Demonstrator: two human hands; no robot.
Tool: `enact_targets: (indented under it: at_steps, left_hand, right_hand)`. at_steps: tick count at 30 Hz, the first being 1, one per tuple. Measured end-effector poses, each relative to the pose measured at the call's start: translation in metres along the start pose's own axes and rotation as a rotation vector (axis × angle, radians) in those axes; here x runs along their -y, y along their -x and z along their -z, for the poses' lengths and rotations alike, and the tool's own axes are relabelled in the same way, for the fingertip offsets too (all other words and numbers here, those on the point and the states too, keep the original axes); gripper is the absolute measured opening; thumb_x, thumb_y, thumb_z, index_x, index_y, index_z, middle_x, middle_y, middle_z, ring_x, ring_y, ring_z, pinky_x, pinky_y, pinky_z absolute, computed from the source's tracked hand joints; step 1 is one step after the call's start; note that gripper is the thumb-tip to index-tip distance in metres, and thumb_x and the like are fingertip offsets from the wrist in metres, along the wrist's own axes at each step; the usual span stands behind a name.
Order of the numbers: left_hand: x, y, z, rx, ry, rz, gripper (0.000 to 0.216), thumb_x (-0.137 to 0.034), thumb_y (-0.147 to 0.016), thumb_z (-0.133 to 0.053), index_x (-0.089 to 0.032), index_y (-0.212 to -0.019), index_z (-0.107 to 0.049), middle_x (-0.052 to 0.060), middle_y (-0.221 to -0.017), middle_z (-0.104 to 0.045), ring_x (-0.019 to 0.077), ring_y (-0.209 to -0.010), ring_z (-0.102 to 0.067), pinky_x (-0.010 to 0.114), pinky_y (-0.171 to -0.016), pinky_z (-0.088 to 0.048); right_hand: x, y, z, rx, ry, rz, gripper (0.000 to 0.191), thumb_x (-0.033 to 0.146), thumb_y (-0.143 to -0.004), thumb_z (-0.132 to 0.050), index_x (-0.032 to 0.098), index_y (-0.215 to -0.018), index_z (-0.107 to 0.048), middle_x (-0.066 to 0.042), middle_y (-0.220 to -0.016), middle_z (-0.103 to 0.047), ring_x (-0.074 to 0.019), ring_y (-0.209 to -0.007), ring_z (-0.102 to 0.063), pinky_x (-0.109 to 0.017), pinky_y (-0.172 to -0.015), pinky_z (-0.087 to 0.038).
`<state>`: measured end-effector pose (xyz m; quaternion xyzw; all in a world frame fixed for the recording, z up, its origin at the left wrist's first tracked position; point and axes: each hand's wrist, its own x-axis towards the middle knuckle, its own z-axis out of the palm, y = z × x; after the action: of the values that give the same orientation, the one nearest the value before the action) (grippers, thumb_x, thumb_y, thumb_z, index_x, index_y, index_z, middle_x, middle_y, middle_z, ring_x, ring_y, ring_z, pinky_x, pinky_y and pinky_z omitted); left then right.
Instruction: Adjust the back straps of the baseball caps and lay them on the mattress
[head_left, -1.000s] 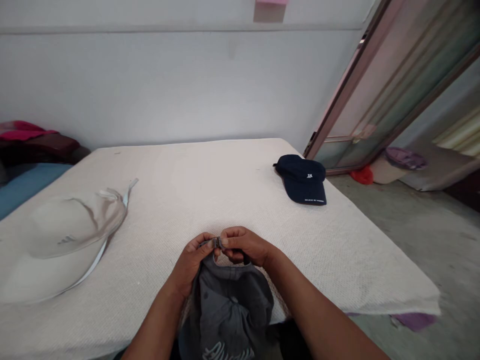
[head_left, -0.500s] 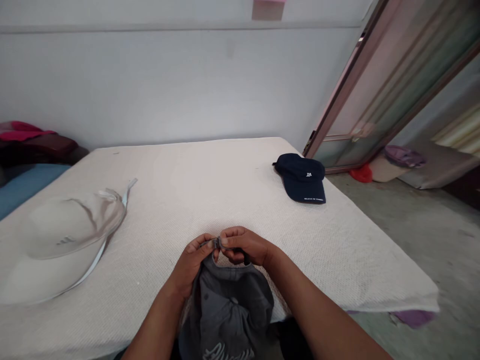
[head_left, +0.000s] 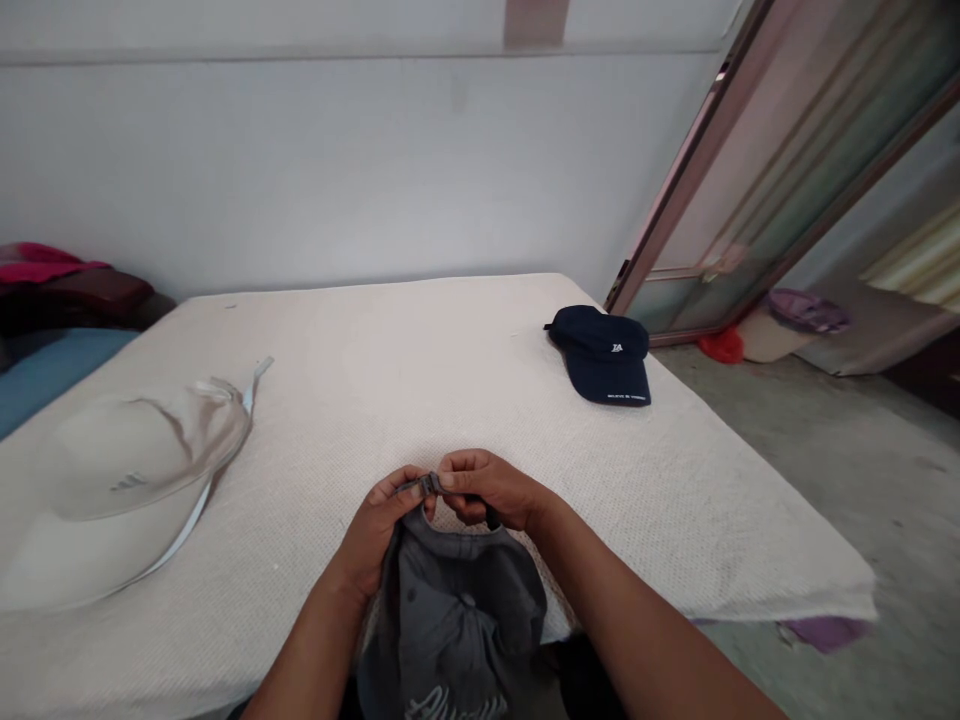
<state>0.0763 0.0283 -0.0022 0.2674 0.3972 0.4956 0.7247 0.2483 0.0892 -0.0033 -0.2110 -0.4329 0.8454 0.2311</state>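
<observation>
A dark grey baseball cap hangs at the near edge of the table, its back opening toward the wall and its pale embroidered lettering toward me. My left hand pinches the cap's back strap on the left of the small buckle. On the other side of that buckle, my right hand grips the strap between thumb and fingers. Both hands are closed, close together, with the strap running between them. Part of the strap is hidden by the fingers.
A white cloth covers the table. At the left lies a cream cap with a light strap; a navy cap sits at the far right. Beyond the right edge are a glass door and a bin on the floor.
Slightly more of the buckle shows between my fingers, and my right hand has shifted a little upward. Both hands keep their hold on the strap; the other caps stay put.
</observation>
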Motion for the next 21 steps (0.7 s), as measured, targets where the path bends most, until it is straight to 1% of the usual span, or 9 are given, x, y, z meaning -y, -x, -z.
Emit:
enact_targets:
  at_steps: [4, 8, 13, 16, 21]
  left_hand:
    - [-0.0017, 0.0000, -0.0025, 0.018, -0.009, 0.005, 0.008, -0.021, -0.078, -0.066, -0.017, -0.082, -0.061, -0.002, -0.065, -0.060, 0.0063, -0.051, -0.050, 0.015, -0.048, -0.040]
    - [-0.0016, -0.0006, -0.0037, 0.007, -0.038, 0.004, 0.011, -0.021, -0.076, -0.068, -0.017, -0.082, -0.060, -0.002, -0.064, -0.061, 0.0068, -0.053, -0.053, 0.015, -0.050, -0.041]
    - [-0.0008, -0.0013, -0.0037, -0.004, -0.083, -0.003, 0.014, -0.023, -0.075, -0.070, -0.017, -0.082, -0.059, -0.001, -0.063, -0.061, 0.0076, -0.054, -0.053, 0.016, -0.051, -0.041]
    - [-0.0013, -0.0007, -0.0041, -0.005, -0.088, -0.004, 0.013, -0.024, -0.076, -0.069, -0.016, -0.079, -0.059, -0.002, -0.062, -0.061, 0.0067, -0.051, -0.051, 0.015, -0.049, -0.039]
    - [-0.0026, 0.0007, -0.0045, -0.008, -0.084, 0.006, 0.012, -0.024, -0.076, -0.068, -0.017, -0.080, -0.059, -0.002, -0.062, -0.061, 0.0064, -0.050, -0.051, 0.015, -0.049, -0.039]
  right_hand:
    - [-0.0013, -0.0008, -0.0011, -0.053, 0.094, 0.059, 0.020, 0.031, -0.077, -0.067, 0.016, -0.081, -0.055, 0.001, -0.066, -0.060, -0.0033, -0.044, -0.037, -0.018, -0.042, -0.025]
    - [-0.0025, -0.0012, -0.0014, -0.092, 0.167, 0.085, 0.022, 0.036, -0.079, -0.063, 0.014, -0.079, -0.056, -0.002, -0.070, -0.064, -0.0050, -0.049, -0.043, -0.019, -0.047, -0.031]
    - [-0.0033, -0.0021, 0.0003, -0.110, 0.200, 0.114, 0.020, 0.033, -0.079, -0.063, 0.014, -0.075, -0.056, 0.000, -0.064, -0.060, -0.0055, -0.048, -0.042, -0.020, -0.047, -0.029]
    - [-0.0034, -0.0024, 0.0010, -0.097, 0.196, 0.122, 0.018, 0.030, -0.079, -0.063, 0.015, -0.075, -0.056, 0.001, -0.063, -0.058, -0.0053, -0.047, -0.040, -0.020, -0.046, -0.027]
    - [-0.0037, -0.0018, 0.0019, -0.067, 0.178, 0.121, 0.017, 0.030, -0.077, -0.065, 0.015, -0.077, -0.056, 0.002, -0.061, -0.056, -0.0053, -0.047, -0.040, -0.020, -0.045, -0.027]
